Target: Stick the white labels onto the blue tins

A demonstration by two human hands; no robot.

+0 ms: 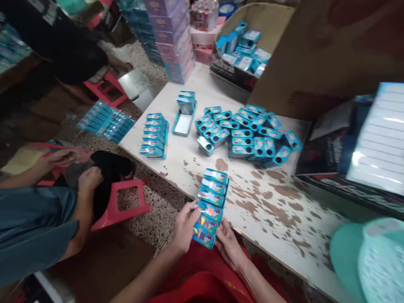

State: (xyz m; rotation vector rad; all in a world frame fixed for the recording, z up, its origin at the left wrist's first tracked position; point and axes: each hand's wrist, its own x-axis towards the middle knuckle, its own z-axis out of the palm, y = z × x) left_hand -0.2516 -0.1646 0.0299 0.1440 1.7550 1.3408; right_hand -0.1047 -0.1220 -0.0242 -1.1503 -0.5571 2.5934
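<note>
A tray packed with a row of small blue boxes is held between both hands at the near edge of the white table. My left hand grips its left side, thumb on top. On its lower right side, my right hand has its fingers against the edge. Another filled tray stands on the table's left part. Beside it, a tray has a few boxes at its far end and a bare white bottom. Many loose blue boxes lie grouped at the table's middle.
A carton of blue boxes stands at the back, near stacked pink and purple boxes. A dark carton and green containers are at right. Left of the table are a seated person and red stools.
</note>
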